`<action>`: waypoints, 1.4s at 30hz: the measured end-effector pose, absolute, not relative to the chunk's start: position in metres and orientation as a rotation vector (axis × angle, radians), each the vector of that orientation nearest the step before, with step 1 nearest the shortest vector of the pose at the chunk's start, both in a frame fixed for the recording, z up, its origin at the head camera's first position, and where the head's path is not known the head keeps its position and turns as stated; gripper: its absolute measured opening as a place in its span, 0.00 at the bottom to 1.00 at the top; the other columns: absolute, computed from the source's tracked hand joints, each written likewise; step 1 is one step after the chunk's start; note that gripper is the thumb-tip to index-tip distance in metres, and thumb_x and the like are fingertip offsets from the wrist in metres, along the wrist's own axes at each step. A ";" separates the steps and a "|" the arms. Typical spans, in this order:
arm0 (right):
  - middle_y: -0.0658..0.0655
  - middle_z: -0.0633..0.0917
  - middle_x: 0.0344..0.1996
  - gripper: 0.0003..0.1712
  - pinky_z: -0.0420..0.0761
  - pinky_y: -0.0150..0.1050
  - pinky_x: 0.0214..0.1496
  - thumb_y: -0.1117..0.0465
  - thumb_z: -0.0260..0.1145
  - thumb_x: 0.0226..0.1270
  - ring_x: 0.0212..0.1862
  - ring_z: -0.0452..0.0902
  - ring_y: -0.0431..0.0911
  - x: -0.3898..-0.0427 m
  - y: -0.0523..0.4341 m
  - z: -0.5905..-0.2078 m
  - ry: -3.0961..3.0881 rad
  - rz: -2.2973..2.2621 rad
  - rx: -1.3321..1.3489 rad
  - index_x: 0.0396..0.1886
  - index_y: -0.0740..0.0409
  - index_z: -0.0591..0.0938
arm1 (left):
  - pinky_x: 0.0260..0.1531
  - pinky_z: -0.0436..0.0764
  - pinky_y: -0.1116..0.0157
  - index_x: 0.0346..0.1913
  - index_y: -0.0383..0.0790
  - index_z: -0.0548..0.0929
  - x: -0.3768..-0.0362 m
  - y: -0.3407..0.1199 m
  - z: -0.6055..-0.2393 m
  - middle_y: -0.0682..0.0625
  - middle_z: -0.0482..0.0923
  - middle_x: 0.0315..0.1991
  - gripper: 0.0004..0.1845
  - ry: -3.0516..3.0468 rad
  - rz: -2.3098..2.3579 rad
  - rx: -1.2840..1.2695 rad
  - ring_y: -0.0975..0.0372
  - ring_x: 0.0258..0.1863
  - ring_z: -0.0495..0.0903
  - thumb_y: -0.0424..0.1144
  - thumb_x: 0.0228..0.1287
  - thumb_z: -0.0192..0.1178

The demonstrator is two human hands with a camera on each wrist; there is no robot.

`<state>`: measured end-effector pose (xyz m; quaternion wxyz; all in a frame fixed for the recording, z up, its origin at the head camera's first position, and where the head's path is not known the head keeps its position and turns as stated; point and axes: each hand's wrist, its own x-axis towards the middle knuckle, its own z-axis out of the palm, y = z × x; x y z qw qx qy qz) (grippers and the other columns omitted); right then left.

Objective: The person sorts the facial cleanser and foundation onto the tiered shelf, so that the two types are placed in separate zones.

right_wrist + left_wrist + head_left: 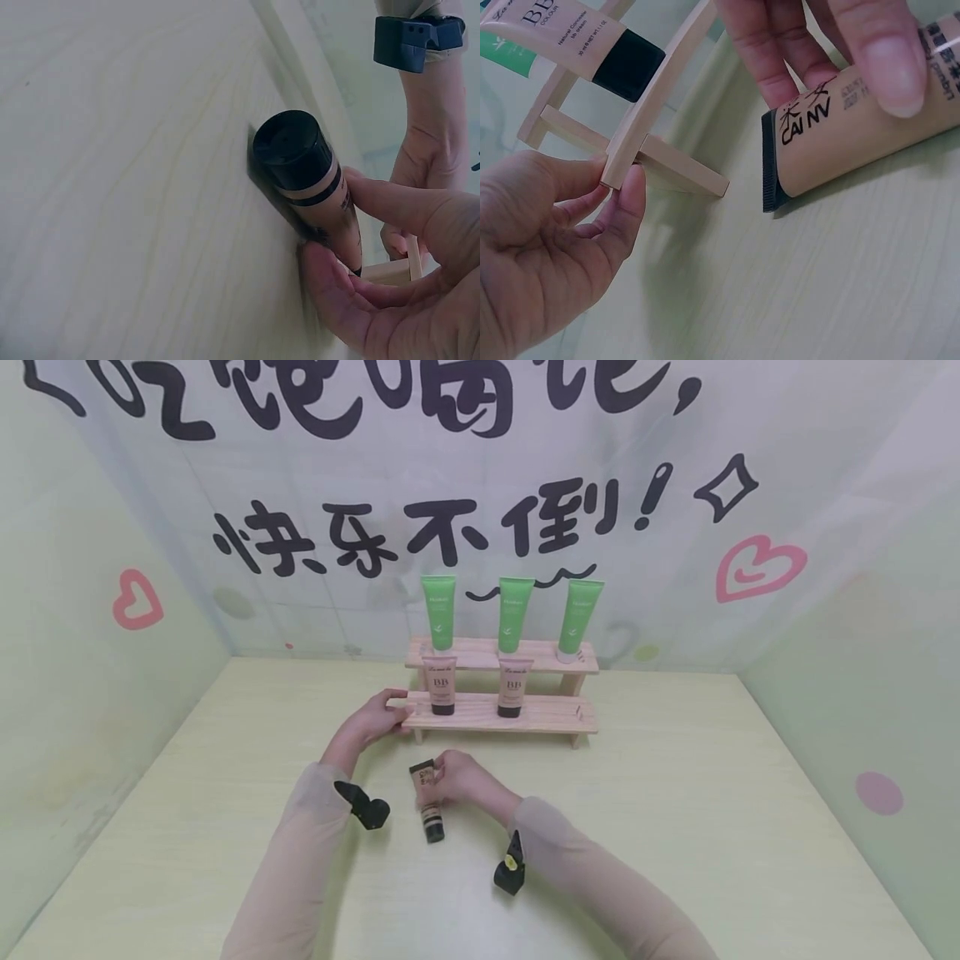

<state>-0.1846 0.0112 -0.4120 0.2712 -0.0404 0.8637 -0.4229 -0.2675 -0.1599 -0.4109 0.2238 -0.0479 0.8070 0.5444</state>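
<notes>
My left hand (381, 718) pinches the left end of the lower shelf of a two-step wooden rack (517, 723), thumb above and fingers beneath. In front of the rack, my right hand (467, 779) grips a tan cosmetic tube (832, 142) with black lettering and a black cap (289, 146). The tube lies along the tabletop, its crimped end toward the rack and its cap toward me. Two pink BB cream tubes (442, 687) stand cap-down on the lower shelf, one at the left and one near the middle.
On the upper shelf stand three green tubes (514, 614), spaced apart. A printed cloth wall (360, 610) with black characters rises behind the table, and pale green side walls (840, 677) flank it. The pale wooden table (712, 827) extends to both sides of the rack.
</notes>
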 end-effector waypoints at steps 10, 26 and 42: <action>0.60 0.84 0.30 0.23 0.83 0.35 0.31 0.65 0.74 0.47 0.27 0.81 0.45 -0.185 0.009 -0.415 2.208 -1.233 -0.014 0.43 0.68 0.77 | 0.43 0.80 0.68 0.72 0.38 0.50 -0.268 -0.161 -0.410 0.32 0.67 0.59 0.29 2.210 1.514 -0.119 0.68 0.28 0.77 0.36 0.72 0.45; 0.63 0.83 0.38 0.26 0.83 0.36 0.32 0.67 0.71 0.50 0.27 0.80 0.44 -0.192 0.040 -0.407 2.116 -1.361 -0.034 0.49 0.67 0.72 | 0.41 0.80 0.69 0.71 0.38 0.50 -0.269 -0.161 -0.412 0.32 0.67 0.59 0.28 2.211 1.508 -0.121 0.68 0.28 0.77 0.36 0.72 0.44; 0.68 0.78 0.49 0.33 0.84 0.40 0.39 0.69 0.70 0.50 0.41 0.81 0.52 -0.195 0.077 -0.396 2.113 -1.473 -0.023 0.57 0.70 0.68 | 0.47 0.80 0.65 0.72 0.39 0.51 -0.266 -0.160 -0.406 0.34 0.68 0.58 0.28 2.224 1.479 -0.140 0.66 0.33 0.76 0.37 0.73 0.43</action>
